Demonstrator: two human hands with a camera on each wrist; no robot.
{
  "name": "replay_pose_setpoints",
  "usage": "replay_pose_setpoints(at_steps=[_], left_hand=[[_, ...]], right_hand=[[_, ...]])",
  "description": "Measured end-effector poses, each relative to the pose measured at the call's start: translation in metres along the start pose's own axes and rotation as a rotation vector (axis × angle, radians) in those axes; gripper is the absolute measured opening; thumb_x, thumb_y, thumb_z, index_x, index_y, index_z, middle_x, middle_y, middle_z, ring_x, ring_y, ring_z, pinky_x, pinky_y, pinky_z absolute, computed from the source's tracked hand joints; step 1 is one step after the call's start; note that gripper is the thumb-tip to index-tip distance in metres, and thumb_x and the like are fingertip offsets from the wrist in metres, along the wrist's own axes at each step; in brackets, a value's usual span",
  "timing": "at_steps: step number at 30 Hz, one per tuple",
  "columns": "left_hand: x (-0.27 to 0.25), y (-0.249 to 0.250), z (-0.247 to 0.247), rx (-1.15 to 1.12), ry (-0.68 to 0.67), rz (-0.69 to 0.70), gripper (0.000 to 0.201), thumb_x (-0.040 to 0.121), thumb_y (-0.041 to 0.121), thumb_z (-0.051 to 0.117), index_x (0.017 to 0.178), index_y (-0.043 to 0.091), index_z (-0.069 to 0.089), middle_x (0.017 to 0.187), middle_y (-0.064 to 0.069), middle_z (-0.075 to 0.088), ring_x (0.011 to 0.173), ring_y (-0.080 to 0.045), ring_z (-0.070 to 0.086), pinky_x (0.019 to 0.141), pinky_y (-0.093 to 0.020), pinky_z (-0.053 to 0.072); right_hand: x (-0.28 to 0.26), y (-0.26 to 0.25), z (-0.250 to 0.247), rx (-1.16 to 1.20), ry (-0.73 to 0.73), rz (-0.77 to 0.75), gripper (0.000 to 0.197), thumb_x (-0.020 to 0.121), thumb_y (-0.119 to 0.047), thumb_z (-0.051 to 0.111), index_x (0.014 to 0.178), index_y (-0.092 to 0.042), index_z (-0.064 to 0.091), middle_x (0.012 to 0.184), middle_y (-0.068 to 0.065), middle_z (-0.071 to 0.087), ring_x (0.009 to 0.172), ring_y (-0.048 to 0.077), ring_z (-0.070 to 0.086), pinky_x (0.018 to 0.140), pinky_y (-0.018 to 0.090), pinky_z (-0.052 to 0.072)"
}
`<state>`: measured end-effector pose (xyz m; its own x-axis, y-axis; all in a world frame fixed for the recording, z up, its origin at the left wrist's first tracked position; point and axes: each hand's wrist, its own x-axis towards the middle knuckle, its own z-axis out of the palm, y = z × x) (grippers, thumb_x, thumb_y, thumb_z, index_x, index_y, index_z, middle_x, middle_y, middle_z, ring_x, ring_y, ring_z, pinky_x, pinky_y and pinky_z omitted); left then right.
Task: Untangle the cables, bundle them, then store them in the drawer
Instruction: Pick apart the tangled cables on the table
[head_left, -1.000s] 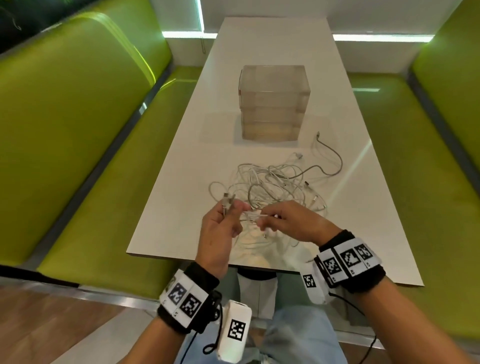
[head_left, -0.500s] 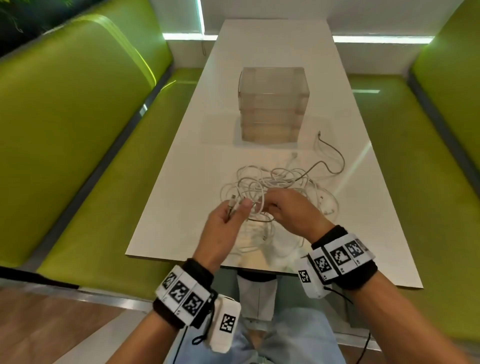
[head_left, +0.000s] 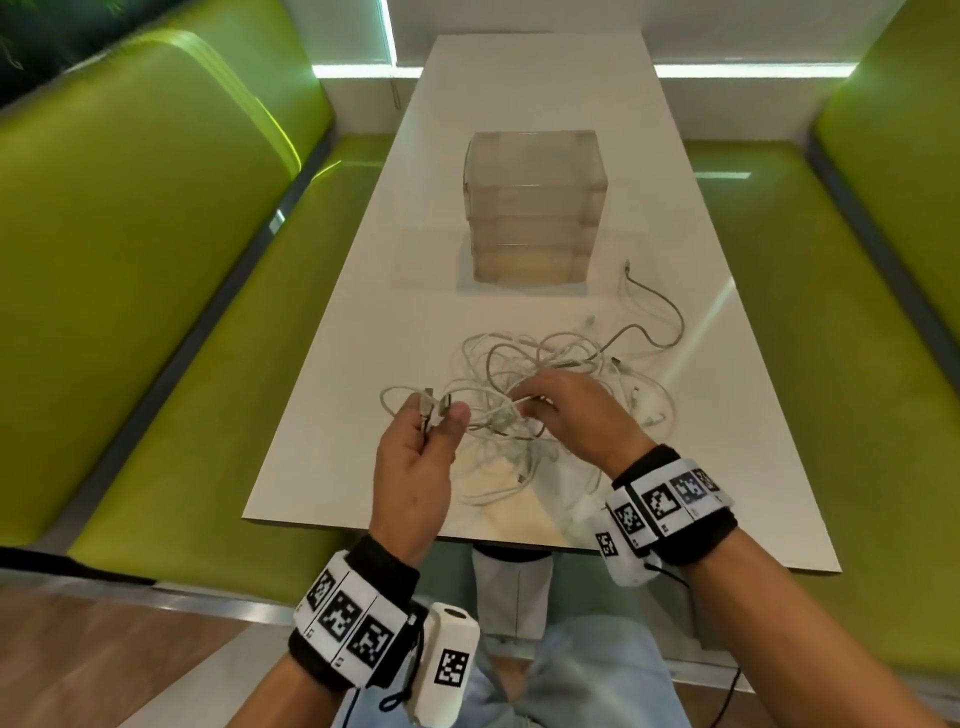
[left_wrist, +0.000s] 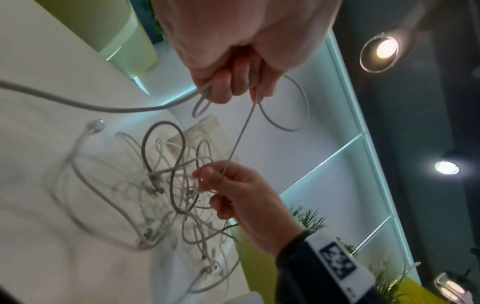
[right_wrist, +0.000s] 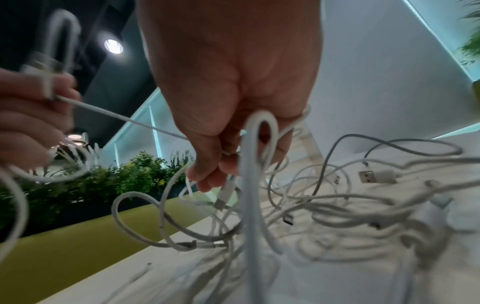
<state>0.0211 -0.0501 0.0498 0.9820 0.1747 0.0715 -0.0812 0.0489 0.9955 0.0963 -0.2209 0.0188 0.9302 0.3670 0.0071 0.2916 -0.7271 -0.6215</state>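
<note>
Tangled heap of white and grey charging cables (head_left: 561, 379) lies on the long white table (head_left: 363, 322), just in front of the clear plastic stacked drawer box (head_left: 532, 208). Left hand (head_left: 415, 462) pinches one cable end, lifted left of the heap. Right hand (head_left: 571, 415), fingers curled, grips the same strand over the heap.

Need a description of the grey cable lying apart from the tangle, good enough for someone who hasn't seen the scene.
On the white table, look right of the clear drawer unit. The grey cable snakes from a plug near the unit's base down into the cable tangle. It is darker than the white cables and mostly lies outside the heap.
</note>
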Motion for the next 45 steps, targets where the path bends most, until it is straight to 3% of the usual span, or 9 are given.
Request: replay_pose_setpoints(at_steps=[4,8,12,17,21,26,30,39,45], left_hand=[[-0.002,0.01,-0.015,-0.114,0.083,0.026,0.012,0.092,0.01,0.051,0.081,0.005,0.05,0.059,0.014,0.055,0.052,0.002,0.044,0.053,-0.012,0.039],[0.003,0.003,-0.018,0.053,-0.012,0.001,0.019,0.09,0.024,0.057,0.08,0.008,0.052,0.056,0.013,0.042,0.051,-0.002,0.034,0.049,-0.013,0.032],[0.012,-0.022,0.002,0.211,-0.154,-0.098,0.011,0.093,0.023,0.059,0.085,0.016,0.061,0.059,0.016,0.055,0.056,0.0,0.044,0.055,-0.017,0.038],[0.004,-0.027,0.02,0.161,-0.283,-0.181,0.017,0.096,0.02,0.054,0.084,0.012,0.063,0.047,0.02,0.051,0.047,0.005,0.045,0.05,-0.008,0.033],[0.004,-0.027,0.018,0.08,-0.259,-0.241,0.026,0.095,0.02,0.056,0.075,0.004,0.059,0.052,0.01,0.034,0.048,-0.007,0.028,0.048,-0.022,0.026],[0.003,-0.019,0.005,-0.007,-0.174,-0.167,0.031,0.093,0.011,0.056,0.062,0.016,0.05,0.056,-0.001,0.03,0.049,-0.01,0.027,0.047,-0.019,0.028],[-0.005,-0.011,-0.009,-0.064,-0.134,-0.099,0.026,0.086,0.019,0.053,0.06,0.02,0.049,0.051,0.003,0.033,0.048,-0.01,0.03,0.047,-0.019,0.031],[0.015,-0.022,0.003,0.073,-0.039,-0.198,0.021,0.095,0.017,0.055,0.086,-0.001,0.06,0.057,0.005,0.037,0.05,-0.006,0.032,0.046,-0.018,0.031],[0.017,-0.038,0.012,0.026,0.013,-0.315,0.025,0.089,0.035,0.062,0.087,0.01,0.065,0.063,-0.001,0.045,0.052,-0.008,0.033,0.046,-0.022,0.03]], right_hand=[[0.008,0.01,-0.009,0.077,0.055,0.026,0.021,0.084,0.001,0.055,0.095,-0.007,0.071,0.094,0.007,0.068,0.09,0.022,0.062,0.075,0.032,0.045],[0.006,0.011,-0.011,0.054,0.059,-0.037,0.025,0.088,0.0,0.054,0.105,-0.008,0.071,0.099,0.009,0.067,0.091,0.018,0.061,0.071,0.01,0.039],[-0.002,-0.006,-0.002,0.021,0.035,-0.129,0.027,0.087,0.0,0.055,0.107,-0.008,0.071,0.091,0.011,0.063,0.084,0.019,0.06,0.075,0.036,0.049],[-0.007,-0.019,0.005,-0.092,0.016,-0.175,0.024,0.084,-0.017,0.053,0.098,-0.015,0.072,0.083,0.007,0.06,0.081,0.028,0.058,0.066,0.041,0.048],[-0.008,-0.02,0.008,-0.132,0.004,-0.18,0.016,0.085,-0.017,0.057,0.089,-0.01,0.071,0.08,0.006,0.059,0.079,0.026,0.058,0.063,0.039,0.046],[0.005,0.009,0.0,-0.023,0.039,-0.009,0.021,0.089,-0.016,0.06,0.105,-0.014,0.072,0.098,0.004,0.066,0.095,0.018,0.06,0.073,0.023,0.037],[0.012,0.026,-0.003,0.012,0.09,0.044,0.017,0.089,-0.021,0.061,0.1,-0.019,0.073,0.094,0.001,0.066,0.091,0.018,0.06,0.075,0.028,0.042],[0.0,0.003,0.009,0.039,0.171,-0.214,0.022,0.087,-0.013,0.054,0.097,-0.008,0.073,0.082,0.002,0.061,0.076,0.018,0.067,0.059,0.041,0.053],[-0.011,-0.011,0.016,-0.052,0.173,-0.36,0.033,0.086,-0.024,0.044,0.091,-0.011,0.073,0.075,0.007,0.056,0.063,0.023,0.054,0.047,0.039,0.048]])
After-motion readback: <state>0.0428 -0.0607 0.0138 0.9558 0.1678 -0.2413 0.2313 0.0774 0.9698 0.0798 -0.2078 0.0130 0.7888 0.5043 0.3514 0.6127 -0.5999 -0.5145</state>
